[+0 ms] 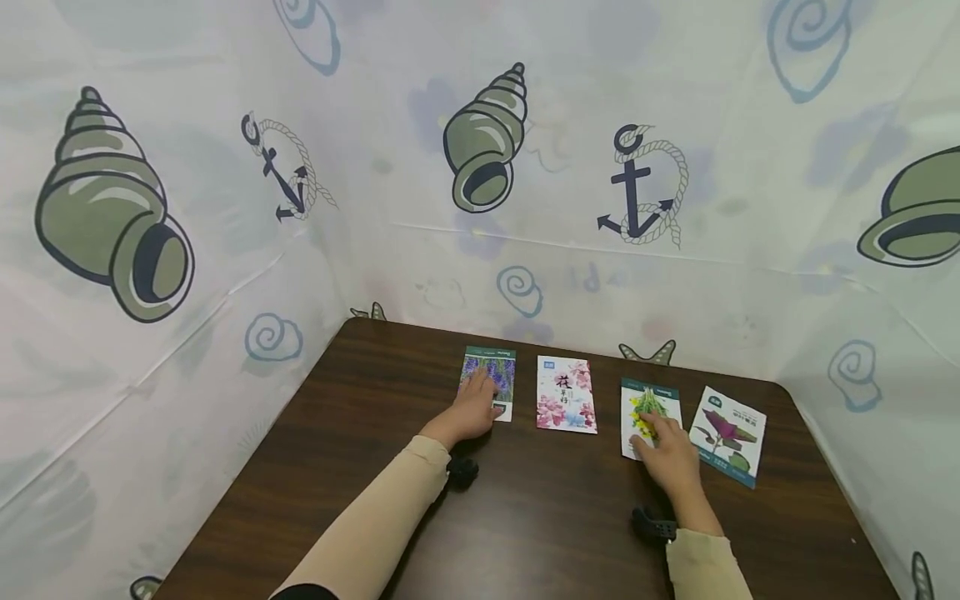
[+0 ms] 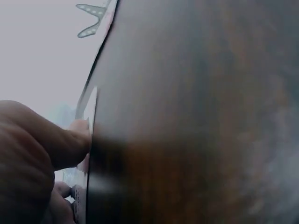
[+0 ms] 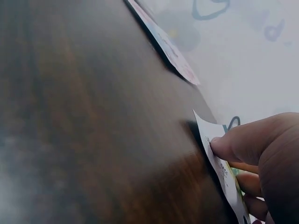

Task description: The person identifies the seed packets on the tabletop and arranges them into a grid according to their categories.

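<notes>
On table (image 1: 360, 417), left hand (image 1: 470, 408) touches purple-flower packet (image 1: 504, 375), right hand (image 1: 671, 454) yellow-flower packet (image 1: 649, 397), fingers relaxed, packets' long axes pointing forward.

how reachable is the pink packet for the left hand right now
Probably yes: the pink packet lies next to the purple packet that the left hand touches, with nothing seen between them.

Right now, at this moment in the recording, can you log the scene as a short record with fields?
Left hand: rests on purple-flower packet
Right hand: rests on yellow-flower packet
Between hands: pink-blossom packet, untouched
Rightmost: magenta-flower packet, lying at an angle
Surface: dark brown table
Backdrop: pale cloth with shells and anchors
</notes>
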Available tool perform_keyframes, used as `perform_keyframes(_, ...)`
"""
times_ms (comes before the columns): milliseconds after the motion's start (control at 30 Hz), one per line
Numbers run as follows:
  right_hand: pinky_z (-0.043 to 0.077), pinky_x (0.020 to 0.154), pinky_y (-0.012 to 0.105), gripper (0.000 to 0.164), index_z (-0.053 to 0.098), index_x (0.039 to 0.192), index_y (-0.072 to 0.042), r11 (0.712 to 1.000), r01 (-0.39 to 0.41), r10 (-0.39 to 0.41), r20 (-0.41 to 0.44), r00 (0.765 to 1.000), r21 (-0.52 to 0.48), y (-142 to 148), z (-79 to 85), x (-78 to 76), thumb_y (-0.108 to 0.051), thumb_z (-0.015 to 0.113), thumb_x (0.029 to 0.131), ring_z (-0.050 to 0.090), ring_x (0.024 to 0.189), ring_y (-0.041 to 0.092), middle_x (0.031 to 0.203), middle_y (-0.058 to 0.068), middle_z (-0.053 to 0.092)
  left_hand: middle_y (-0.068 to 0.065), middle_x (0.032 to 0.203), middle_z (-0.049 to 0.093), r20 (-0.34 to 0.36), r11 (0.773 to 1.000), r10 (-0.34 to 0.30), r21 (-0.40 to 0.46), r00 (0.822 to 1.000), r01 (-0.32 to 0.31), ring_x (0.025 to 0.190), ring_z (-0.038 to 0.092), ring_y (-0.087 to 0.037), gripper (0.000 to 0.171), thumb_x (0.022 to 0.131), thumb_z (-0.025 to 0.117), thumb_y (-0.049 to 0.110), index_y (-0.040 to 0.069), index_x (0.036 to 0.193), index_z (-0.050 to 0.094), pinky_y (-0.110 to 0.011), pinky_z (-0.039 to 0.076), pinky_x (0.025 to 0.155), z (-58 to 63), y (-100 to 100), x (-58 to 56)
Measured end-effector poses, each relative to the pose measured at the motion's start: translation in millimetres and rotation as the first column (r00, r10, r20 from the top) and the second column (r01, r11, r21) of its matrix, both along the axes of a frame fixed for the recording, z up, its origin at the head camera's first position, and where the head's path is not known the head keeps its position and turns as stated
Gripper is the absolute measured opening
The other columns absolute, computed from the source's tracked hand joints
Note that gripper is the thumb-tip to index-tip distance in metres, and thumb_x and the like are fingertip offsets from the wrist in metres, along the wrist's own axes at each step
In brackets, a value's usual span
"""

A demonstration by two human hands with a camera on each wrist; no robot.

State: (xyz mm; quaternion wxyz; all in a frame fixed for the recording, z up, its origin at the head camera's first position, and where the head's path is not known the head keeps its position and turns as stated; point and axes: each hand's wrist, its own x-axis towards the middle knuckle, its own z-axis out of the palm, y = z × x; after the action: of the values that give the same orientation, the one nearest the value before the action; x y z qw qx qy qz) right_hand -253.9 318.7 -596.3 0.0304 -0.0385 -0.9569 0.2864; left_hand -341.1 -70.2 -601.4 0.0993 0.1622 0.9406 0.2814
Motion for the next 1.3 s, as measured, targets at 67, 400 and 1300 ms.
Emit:
perform_keyframes(67, 0.032, 0.115, 0.079, 0.061, 0.052, 0.16, -0.008, 1.0, 0.0, 0.0, -0.002, 1.0, 0.003, 0, 1.6, 2.0, -0.032, 0.067, 0.106, 0.043, 0.147, 0.055, 0.161, 0.031, 0.046, -0.021, 0.184, 0.002, 0.018, 1.0, -0.029, -0.007, 0.999, 0.029, 0.172, -0.003, -0.037, 0.054, 0.114, 0.06, 0.03, 0.004, 0.159, 0.045, -0.055, -0.001, 0.14, 4.5, -1, -0.7)
perform_keyframes(400, 0.037, 0.106, 0.079, 0.065, 0.048, 0.164, -0.012, 0.999, -0.007, 0.007, -0.001, 1.0, 0.053, -2, 0.3, 20.5, -0.035, 0.065, 0.106, 0.047, 0.141, 0.057, 0.156, 0.032, 0.049, -0.025, 0.183, 0.001, 0.048, 0.996, -0.085, -0.031, 0.995, 0.086, 0.171, -0.002, -0.043, 0.08, 0.112, 0.061, 0.026, -0.001, 0.174, 0.018, -0.061, 0.004, 0.139, 14.5, -7, 0.5)
perform_keyframes(1300, 0.041, 0.1, 0.068, 0.044, 0.073, 0.134, 0.001, 0.996, 0.063, -0.055, -0.13, 0.99, 0.056, -18, 5.6, 56.1, -0.025, 0.077, 0.099, 0.049, 0.122, 0.051, 0.131, 0.03, 0.056, -0.013, 0.184, -0.007, 0.074, 0.993, -0.085, -0.074, 0.994, 0.091, 0.172, -0.008, -0.034, 0.083, 0.113, 0.06, 0.035, 0.009, 0.176, 0.013, -0.056, 0.0, 0.14, -1.0, -4, -16.1)
